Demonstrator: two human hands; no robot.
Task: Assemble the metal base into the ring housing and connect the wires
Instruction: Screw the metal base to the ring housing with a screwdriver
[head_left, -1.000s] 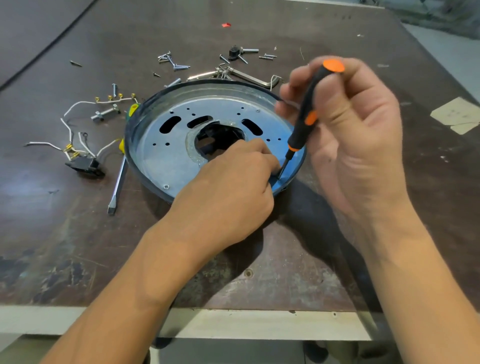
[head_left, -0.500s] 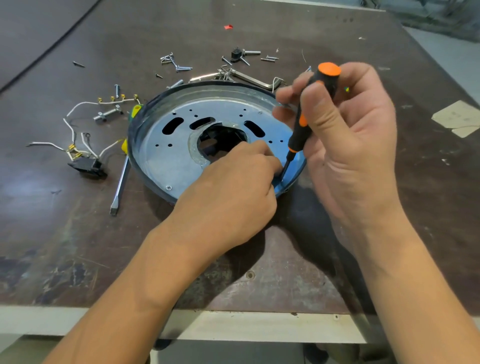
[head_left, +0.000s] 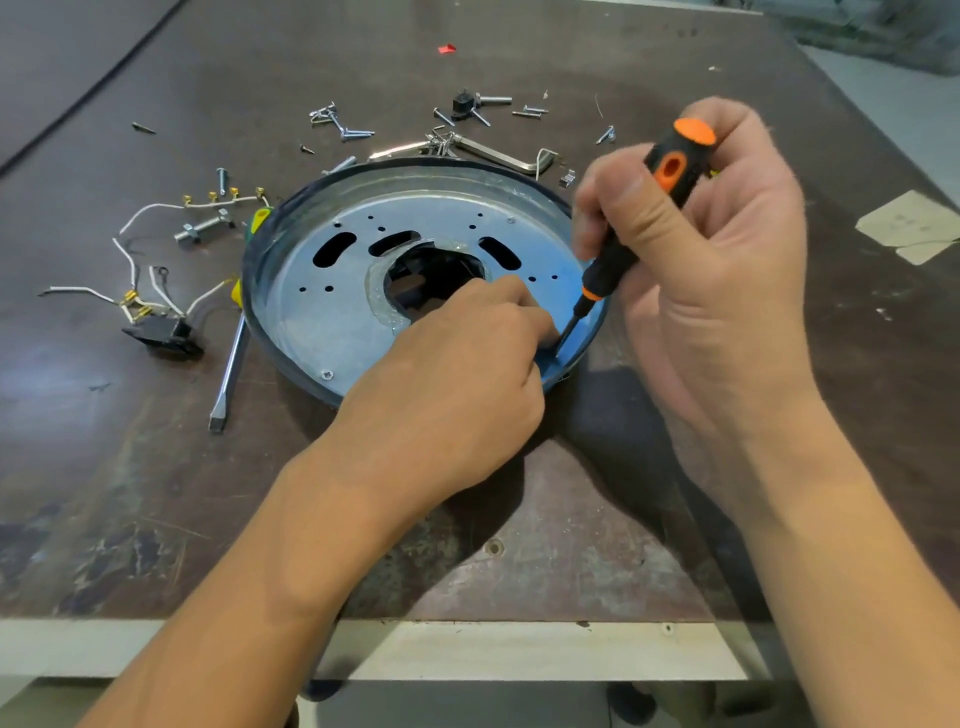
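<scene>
Right hand grip around screwdriver; left hand apparently over its tip, own grip indiscernible

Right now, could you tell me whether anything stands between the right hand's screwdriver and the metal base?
Nothing visible does: the screwdriver in the right hand reaches the metal base. The left hand rests beside its tip and hides the contact.

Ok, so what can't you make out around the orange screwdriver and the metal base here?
1. Head view: the orange screwdriver tip and any screw under it, hidden behind the left hand.
2. Head view: whether the left fingers pinch anything; they curl away from the camera.
3. Head view: the ring housing near rim, covered by that hand.
4. Head view: loose screws beyond it, too small to type.
</scene>
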